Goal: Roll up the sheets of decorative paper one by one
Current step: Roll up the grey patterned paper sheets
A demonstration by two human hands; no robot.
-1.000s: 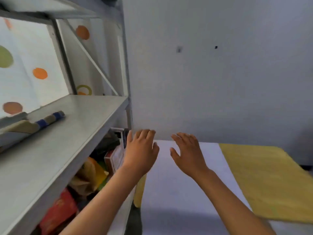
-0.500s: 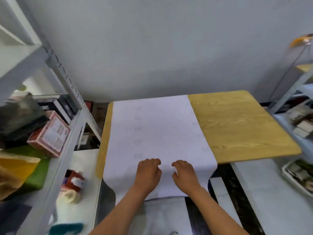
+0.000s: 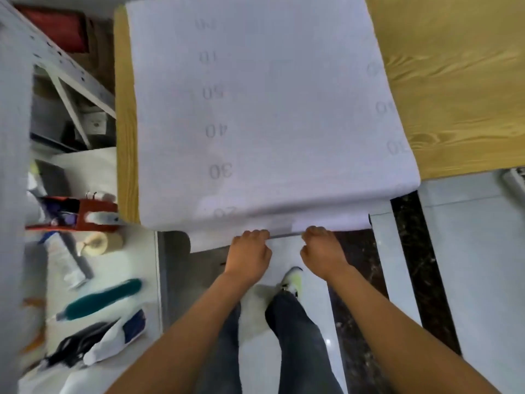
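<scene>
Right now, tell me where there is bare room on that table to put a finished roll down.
The wooden table is bare right of the white sheet, up to its right and near edges. Left of the sheet only a narrow wood strip shows. The left hand and right hand crowd the sheet's hanging near edge.

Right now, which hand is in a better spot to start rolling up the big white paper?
Neither alone. The left hand and right hand both grip the paper's near edge, level and evenly spaced, so rolling likely needs both together.
</scene>
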